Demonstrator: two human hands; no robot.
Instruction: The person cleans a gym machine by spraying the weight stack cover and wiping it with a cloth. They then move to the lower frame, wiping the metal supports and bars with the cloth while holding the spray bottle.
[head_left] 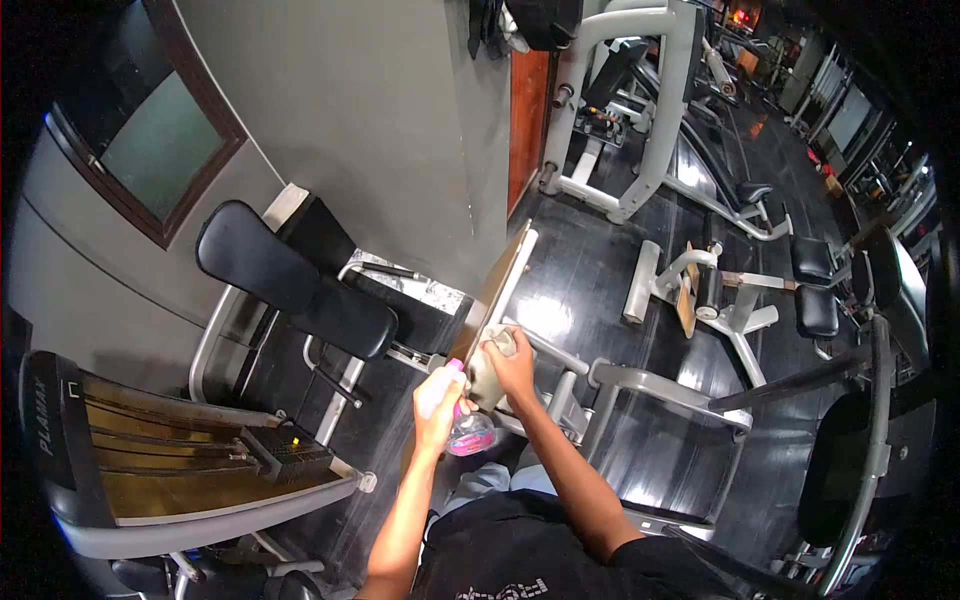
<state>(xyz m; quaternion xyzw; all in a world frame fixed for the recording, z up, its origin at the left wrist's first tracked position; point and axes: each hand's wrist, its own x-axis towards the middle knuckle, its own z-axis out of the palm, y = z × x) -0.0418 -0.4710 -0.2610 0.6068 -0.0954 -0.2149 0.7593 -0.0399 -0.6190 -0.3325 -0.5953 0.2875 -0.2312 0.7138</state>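
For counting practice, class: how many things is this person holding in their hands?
2: a spray bottle in the left hand, low centre, and a cloth in the right hand just beside it, against a machine panel. Fingers may hide smaller things.

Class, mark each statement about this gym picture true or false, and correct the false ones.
1. The left hand holds a spray bottle. True.
2. The right hand is empty. False: it grips a greyish cloth, held at the machine frame.
3. The spray bottle has a pink part near its top. True.
4. The person wears a white shirt. False: the shirt is black.
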